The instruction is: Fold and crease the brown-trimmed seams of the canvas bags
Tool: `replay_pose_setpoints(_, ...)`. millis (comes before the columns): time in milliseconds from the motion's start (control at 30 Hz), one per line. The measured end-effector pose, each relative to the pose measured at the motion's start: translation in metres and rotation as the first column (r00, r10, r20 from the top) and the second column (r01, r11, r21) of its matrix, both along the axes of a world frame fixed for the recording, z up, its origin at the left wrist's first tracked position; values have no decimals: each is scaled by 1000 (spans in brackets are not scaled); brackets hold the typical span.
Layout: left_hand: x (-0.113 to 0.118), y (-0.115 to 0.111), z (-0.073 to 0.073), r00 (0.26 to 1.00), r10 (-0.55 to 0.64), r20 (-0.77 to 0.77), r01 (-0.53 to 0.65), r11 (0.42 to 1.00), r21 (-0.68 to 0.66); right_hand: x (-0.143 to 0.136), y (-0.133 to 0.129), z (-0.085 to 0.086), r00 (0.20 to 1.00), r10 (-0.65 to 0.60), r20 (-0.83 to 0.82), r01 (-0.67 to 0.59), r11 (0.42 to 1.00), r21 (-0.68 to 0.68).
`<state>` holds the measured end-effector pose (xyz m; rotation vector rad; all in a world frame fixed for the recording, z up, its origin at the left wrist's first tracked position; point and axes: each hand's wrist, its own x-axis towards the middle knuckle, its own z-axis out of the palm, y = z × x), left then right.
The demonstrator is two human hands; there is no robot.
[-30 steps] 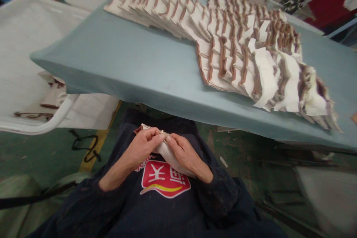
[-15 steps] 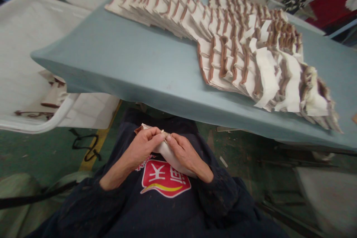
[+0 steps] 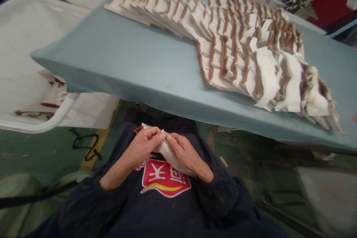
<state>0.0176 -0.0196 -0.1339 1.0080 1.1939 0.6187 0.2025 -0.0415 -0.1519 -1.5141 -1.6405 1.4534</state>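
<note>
A whitish cloth piece with a brown edge is held over my lap, above the dark apron with its red logo. My left hand pinches its upper edge between thumb and fingers. Close beside it, my right hand grips the same edge, thumb on top. A small pale bit shows between the fingertips. The part of the cloth beneath my fingers is hidden.
Beyond my lap stands a blue-grey table bearing overlapping rows of white and brown cloth pieces. A white bin with similar pieces is at the left. Black straps lie on the green floor.
</note>
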Motion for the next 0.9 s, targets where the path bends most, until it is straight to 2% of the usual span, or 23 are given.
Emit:
replay_pose_setpoints(700, 1, -2, 2, 999, 28, 19, -27, 999, -21, 0, -1, 4, 1000, 6, -15, -6, 1000, -3)
replay_pose_setpoints(900, 2, -2, 2, 999, 39, 31, -37, 998, -52, -2, -3, 0, 1000, -4, -5, 4, 1000, -6)
